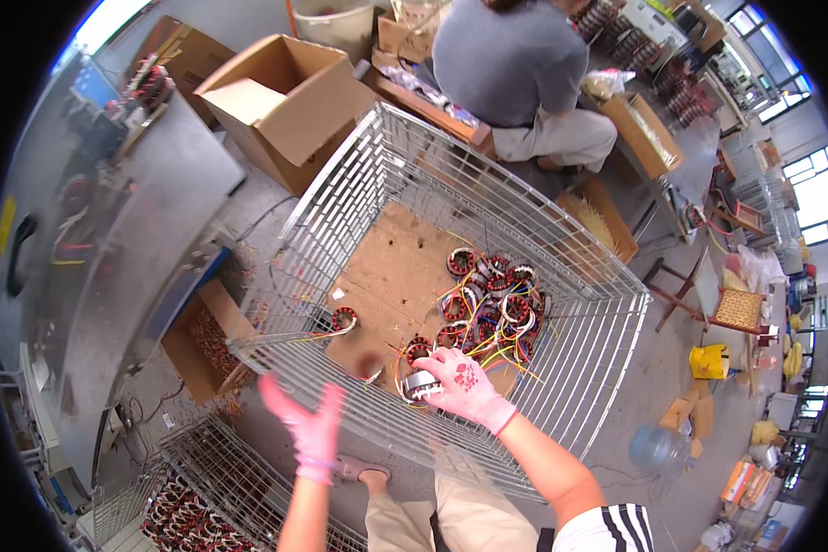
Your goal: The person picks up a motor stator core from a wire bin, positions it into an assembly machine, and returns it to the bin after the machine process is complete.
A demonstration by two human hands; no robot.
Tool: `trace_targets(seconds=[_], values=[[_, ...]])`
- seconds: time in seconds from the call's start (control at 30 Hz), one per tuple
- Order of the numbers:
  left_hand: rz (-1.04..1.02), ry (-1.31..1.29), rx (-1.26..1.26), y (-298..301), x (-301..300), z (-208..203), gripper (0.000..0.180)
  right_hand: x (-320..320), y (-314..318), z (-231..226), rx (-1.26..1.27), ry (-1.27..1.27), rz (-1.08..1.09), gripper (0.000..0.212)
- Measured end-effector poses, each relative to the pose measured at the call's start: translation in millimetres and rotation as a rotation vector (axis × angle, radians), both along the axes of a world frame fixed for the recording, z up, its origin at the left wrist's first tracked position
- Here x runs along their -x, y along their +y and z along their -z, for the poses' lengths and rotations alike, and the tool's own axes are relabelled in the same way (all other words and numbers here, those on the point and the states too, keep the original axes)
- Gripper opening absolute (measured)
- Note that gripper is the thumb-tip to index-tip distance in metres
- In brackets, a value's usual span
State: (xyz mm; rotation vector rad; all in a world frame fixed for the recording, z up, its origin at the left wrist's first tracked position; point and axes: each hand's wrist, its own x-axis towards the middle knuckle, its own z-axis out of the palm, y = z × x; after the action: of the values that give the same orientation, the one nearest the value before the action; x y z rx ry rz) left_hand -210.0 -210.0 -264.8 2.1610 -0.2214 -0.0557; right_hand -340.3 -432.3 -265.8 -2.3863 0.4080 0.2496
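My right hand (467, 385), in a pink glove, reaches into a wire basket (607, 350) and grips a motor stator (420, 385) with a silvery outer ring and white lacing. Beyond it lies a pile of stators (497, 299) with red windings and loose coloured lead wires. One lone stator (343, 319) sits on the basket's cardboard liner (391, 258), toward the left. A reddish-brown smear (369, 362) on the liner is too blurred to name. My left hand (305, 423), also pink-gloved, hovers by the basket's near left side, fingers spread, holding nothing.
A second wire basket (221, 460) full of stators stands at lower left. Cardboard boxes (290, 101) stand beyond the basket, where a seated person (511, 69) works. To the right are a chair (741, 308), a yellow bucket (708, 362) and a water jug (658, 448).
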Motion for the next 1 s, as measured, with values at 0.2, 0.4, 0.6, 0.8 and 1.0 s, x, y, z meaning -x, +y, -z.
trace_targets(seconds=[0.2, 0.4, 0.6, 0.8, 1.0], values=[[0.481, 0.573, 0.464, 78.0, 34.2, -163.7, 0.069, -54.6, 109.9, -230.3, -0.27, -0.223, -0.255, 0.065], [-0.125, 0.767, 1.328, 210.5, 41.8, -239.9, 0.033, -38.4, 242.5, -335.4, -0.145, -0.674, -0.167, 0.029], [-0.051, 0.679, 1.39, 282.5, 63.4, -249.4, 0.037, -85.5, 363.7, -296.5, -0.741, -0.073, -0.11, 0.054], [-0.029, 0.387, 0.913, 422.2, 62.7, -266.0, 0.067, -99.0, 403.5, -360.1, -0.488, -0.016, -0.459, 0.054], [0.08, 0.211, 1.144, 382.7, 15.6, -300.8, 0.043, -125.0, 430.1, -368.3, -0.309, 0.033, -0.676, 0.056]])
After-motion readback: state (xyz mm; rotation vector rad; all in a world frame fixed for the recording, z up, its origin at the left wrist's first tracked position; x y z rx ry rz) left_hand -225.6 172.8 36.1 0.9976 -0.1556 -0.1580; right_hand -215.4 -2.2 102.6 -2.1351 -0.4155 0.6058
